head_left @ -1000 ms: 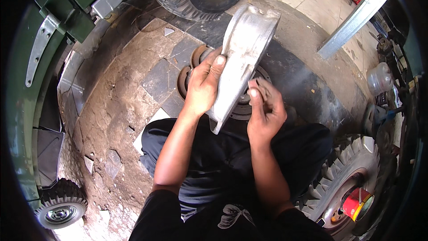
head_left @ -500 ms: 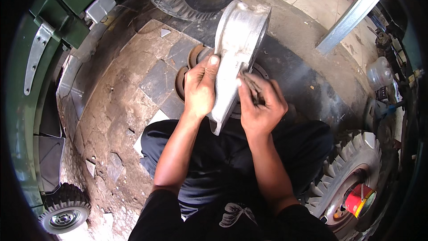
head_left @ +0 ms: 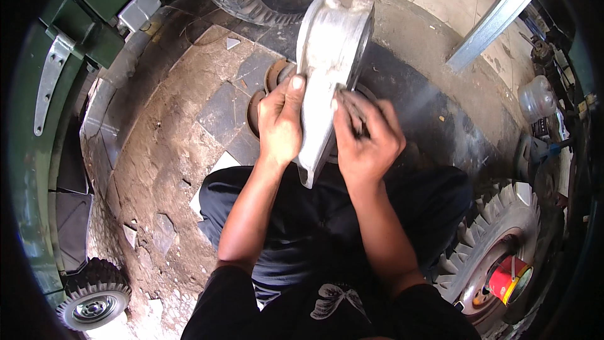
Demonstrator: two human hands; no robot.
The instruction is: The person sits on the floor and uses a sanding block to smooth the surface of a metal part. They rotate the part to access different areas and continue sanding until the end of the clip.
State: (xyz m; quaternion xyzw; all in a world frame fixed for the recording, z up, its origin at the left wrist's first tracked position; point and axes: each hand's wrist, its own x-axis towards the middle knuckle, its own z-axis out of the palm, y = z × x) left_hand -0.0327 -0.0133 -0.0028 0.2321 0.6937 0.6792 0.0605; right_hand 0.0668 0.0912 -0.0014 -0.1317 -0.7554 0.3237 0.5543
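A silvery cast-metal housing (head_left: 329,47) with a rounded, hollow upper end is held up over my lap, its narrow end pointing down toward me. My left hand (head_left: 280,119) grips its left side, with the thumb lying along the pale face. Against its right edge, about midway along, my right hand (head_left: 372,135) is closed in a pinch. Whatever lies between those fingertips is too small and shadowed to name. Curved brown parts that look like brake shoes (head_left: 253,113) lie on the floor behind my left hand, partly covered by it.
A large tyre (head_left: 255,0) stands ahead. At the right, a red and yellow can (head_left: 501,279) rests at a wheel (head_left: 469,277). A metal post (head_left: 487,22) rises at the far right. Green vehicle bodywork (head_left: 38,170) borders the left, beside broken, dusty flooring (head_left: 157,145).
The housing and both hands have shifted slightly up and left. My right fingertips stay at the housing's right edge, with the fingers posed a little differently.
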